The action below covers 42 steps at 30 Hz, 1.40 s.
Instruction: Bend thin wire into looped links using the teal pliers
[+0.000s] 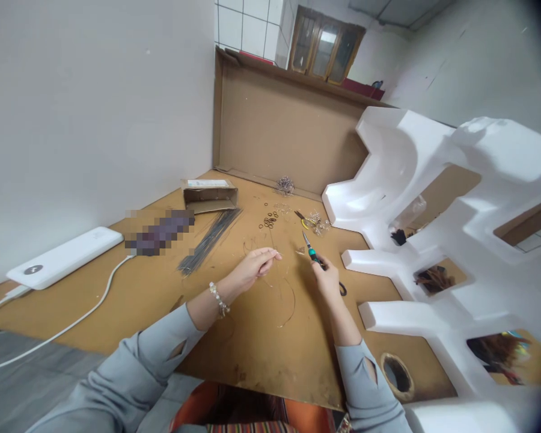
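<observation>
My left hand [259, 263] is closed in a pinch above the middle of the table, its fingertips on a thin wire [293, 300] that is faint and curls down toward the tabletop. My right hand [327, 278] is wrapped around pliers [312, 252] with green and black handles; their narrow jaws point up and away, apart from the left hand. Beyond both hands lie several small dark rings [270, 221]. A second tool with yellow handles [305, 222] rests beside a loose heap of shiny wire pieces [319, 225].
A bundle of straight grey wires [210, 243] lies left, before an open cardboard box [210, 198]. A tangled wire cluster [285, 185] sits at the back. White foam packaging [388, 316] lines the right. At far left is a white power bank [67, 255] with a cable [97, 307].
</observation>
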### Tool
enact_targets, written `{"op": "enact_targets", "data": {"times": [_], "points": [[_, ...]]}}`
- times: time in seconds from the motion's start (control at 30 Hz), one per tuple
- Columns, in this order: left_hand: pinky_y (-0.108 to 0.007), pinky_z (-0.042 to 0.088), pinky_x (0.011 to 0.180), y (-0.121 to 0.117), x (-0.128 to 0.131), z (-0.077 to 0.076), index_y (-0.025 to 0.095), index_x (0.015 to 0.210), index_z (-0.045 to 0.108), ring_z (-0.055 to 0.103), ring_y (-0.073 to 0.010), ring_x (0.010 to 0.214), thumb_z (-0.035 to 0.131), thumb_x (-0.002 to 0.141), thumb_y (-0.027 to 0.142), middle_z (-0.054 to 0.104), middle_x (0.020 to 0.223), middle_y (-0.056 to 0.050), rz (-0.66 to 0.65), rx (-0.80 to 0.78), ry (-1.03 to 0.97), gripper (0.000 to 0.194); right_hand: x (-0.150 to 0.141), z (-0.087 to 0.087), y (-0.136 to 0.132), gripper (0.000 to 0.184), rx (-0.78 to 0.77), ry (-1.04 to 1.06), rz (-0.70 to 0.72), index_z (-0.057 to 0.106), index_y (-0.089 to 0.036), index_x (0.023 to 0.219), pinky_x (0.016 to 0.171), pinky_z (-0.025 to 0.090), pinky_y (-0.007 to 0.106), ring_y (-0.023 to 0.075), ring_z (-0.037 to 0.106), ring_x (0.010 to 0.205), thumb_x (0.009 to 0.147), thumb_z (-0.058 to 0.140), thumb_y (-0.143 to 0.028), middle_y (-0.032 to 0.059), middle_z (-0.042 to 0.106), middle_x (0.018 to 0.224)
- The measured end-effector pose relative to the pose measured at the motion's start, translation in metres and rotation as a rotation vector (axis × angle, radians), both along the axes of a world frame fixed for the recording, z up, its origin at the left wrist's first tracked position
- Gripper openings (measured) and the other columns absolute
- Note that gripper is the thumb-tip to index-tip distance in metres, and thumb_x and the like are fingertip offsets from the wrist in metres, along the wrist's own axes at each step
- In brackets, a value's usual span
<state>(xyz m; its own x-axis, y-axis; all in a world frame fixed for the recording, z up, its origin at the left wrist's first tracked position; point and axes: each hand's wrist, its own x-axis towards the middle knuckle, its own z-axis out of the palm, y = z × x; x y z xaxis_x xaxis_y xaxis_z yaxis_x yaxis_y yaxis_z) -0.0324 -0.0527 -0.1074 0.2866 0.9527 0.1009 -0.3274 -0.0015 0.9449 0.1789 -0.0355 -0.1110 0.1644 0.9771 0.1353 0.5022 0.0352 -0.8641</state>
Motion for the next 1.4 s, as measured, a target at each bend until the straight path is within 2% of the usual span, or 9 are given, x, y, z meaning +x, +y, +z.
{"op": "enact_targets", "data": {"times": [0.1,0.17,0.3,0.37,0.63,0.9,1.27,1.4], "points": [[-0.021,0.016,0.043,0.000,0.000,-0.002,0.012,0.082,0.058,0.018,-0.0056,0.040,0.048,0.084,0.039,0.028,0.042,0.009,-0.001,0.002,0.018,0.029,0.000,0.009,-0.006,0.054,-0.067,0.186,0.142,0.058,-0.010,0.107,0.057,0.048,0.032,0.0228,0.061,0.075,0.076,0.034,-0.047,0.0127,0.064,0.090],[-0.021,0.017,0.043,-0.001,0.000,-0.001,0.013,0.081,0.058,0.019,-0.0059,0.040,0.048,0.084,0.040,0.028,0.042,0.009,0.013,0.010,0.034,0.030,0.000,0.015,-0.012,0.052,-0.110,0.313,0.266,0.057,-0.014,0.107,0.059,0.049,0.032,0.0214,0.062,0.077,0.077,0.029,-0.046,0.0122,0.064,0.098],[-0.021,0.019,0.045,-0.002,0.000,0.004,0.013,0.081,0.059,0.021,-0.0065,0.040,0.047,0.083,0.042,0.030,0.043,0.009,0.062,0.033,0.086,0.031,-0.001,0.019,-0.024,0.037,-0.300,0.785,0.640,0.056,-0.018,0.104,0.063,0.049,0.029,0.0186,0.061,0.079,0.074,0.046,-0.037,0.0099,0.064,0.098],[-0.022,0.019,0.045,-0.002,0.000,0.005,0.013,0.081,0.060,0.022,-0.0067,0.041,0.047,0.083,0.042,0.030,0.043,0.008,0.075,0.046,0.106,0.032,-0.002,0.017,-0.028,0.032,-0.368,0.887,0.732,0.056,-0.018,0.101,0.061,0.048,0.028,0.0178,0.061,0.076,0.072,0.053,-0.032,0.0090,0.064,0.095],[-0.022,0.022,0.048,0.000,-0.004,0.009,0.013,0.087,0.060,0.024,-0.0078,0.043,0.044,0.085,0.043,0.031,0.044,0.008,0.202,0.075,0.085,0.033,-0.008,0.022,-0.035,0.029,-0.423,0.811,0.787,0.054,-0.017,0.101,0.058,0.050,0.031,0.0183,0.061,0.069,0.076,0.051,-0.031,0.0096,0.065,0.090],[-0.022,0.023,0.051,-0.006,-0.002,0.015,0.014,0.088,0.062,0.026,-0.0080,0.044,0.044,0.086,0.040,0.033,0.044,0.008,0.187,0.091,0.116,0.032,-0.011,0.023,-0.040,0.029,-0.452,0.777,0.814,0.054,-0.015,0.102,0.052,0.048,0.027,0.0166,0.061,0.065,0.076,0.051,-0.029,0.0090,0.064,0.088],[-0.022,0.026,0.049,-0.011,0.001,0.017,0.014,0.094,0.063,0.029,-0.0083,0.044,0.043,0.087,0.042,0.035,0.045,0.007,0.266,0.096,0.243,0.035,-0.008,0.027,-0.042,0.026,-0.441,0.699,0.798,0.055,-0.015,0.099,0.045,0.046,0.023,0.0138,0.059,0.058,0.077,0.052,-0.029,0.0060,0.063,0.080],[-0.021,0.027,0.048,-0.011,0.001,0.019,0.014,0.093,0.063,0.032,-0.0084,0.045,0.043,0.086,0.042,0.039,0.046,0.006,0.268,0.103,0.282,0.035,-0.008,0.031,-0.043,0.018,-0.450,0.647,0.766,0.055,-0.016,0.089,0.042,0.044,0.020,0.0112,0.056,0.054,0.076,0.054,-0.029,0.0036,0.061,0.076]]}}
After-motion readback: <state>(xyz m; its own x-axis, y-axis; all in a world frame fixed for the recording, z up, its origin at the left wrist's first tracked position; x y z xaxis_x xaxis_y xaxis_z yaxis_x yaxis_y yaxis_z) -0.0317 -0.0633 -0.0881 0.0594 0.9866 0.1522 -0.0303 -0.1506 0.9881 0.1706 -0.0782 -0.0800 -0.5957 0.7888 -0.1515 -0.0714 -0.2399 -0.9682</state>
